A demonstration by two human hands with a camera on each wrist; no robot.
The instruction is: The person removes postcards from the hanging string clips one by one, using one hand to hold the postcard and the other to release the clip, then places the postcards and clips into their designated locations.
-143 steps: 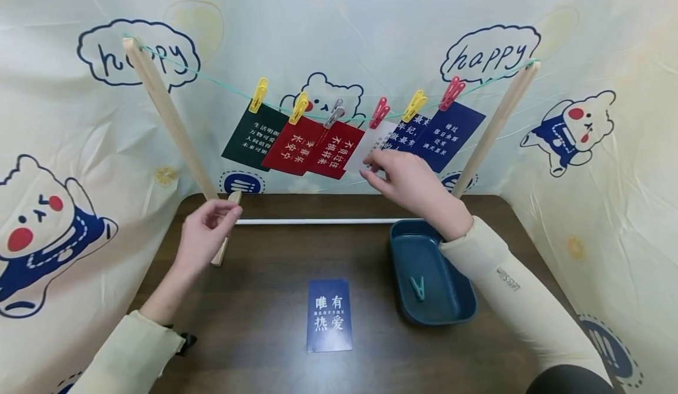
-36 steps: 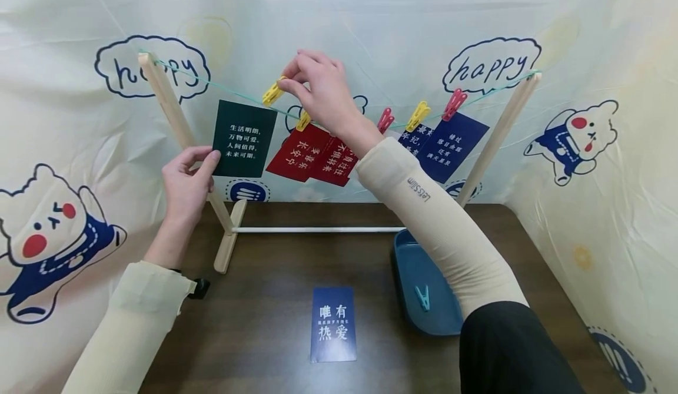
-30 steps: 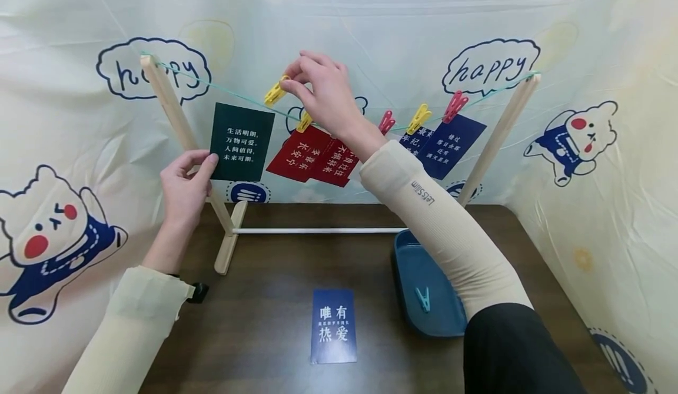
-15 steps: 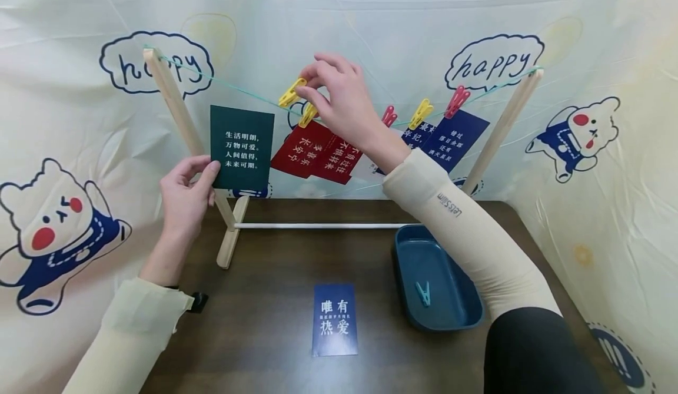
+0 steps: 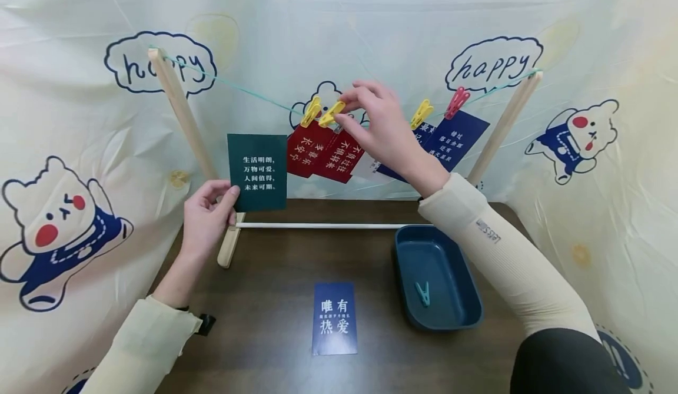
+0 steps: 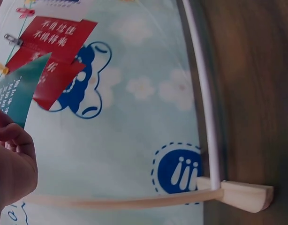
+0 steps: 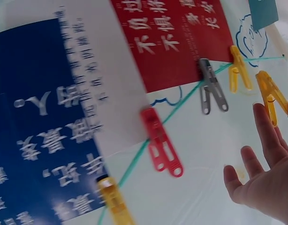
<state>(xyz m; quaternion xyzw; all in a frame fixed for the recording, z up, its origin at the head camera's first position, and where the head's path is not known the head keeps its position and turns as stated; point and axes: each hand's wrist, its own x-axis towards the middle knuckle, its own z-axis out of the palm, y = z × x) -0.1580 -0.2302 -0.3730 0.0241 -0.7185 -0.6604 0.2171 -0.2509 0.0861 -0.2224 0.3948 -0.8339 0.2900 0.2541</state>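
Observation:
My left hand (image 5: 208, 214) pinches the lower left edge of a dark green card (image 5: 257, 170) with white writing, held upright below the cord (image 5: 254, 92). My right hand (image 5: 392, 132) pinches a yellow clothespin (image 5: 331, 114) between thumb and fingertips. That clothespin appears apart from the cord in the right wrist view. Beside it, another yellow clothespin (image 5: 311, 112) sits on the cord over two red cards (image 5: 335, 155). A grey clothespin (image 7: 213, 86) and a red clothespin (image 7: 162, 143) are clipped further along. My right hand partly covers the white card (image 7: 120, 93) in the head view.
Wooden posts (image 5: 182, 114) carry the cord, and a white rod (image 5: 323, 225) runs along the base. Blue cards (image 5: 458, 138) hang at the right. A blue card (image 5: 335, 319) lies on the table. The blue tray (image 5: 398, 276) contains a teal clothespin (image 5: 422, 294).
The green card, earlier hanging from the cord, is now off it in my left hand and has moved down and right. My right hand has carried the removed yellow clothespin rightward and down.

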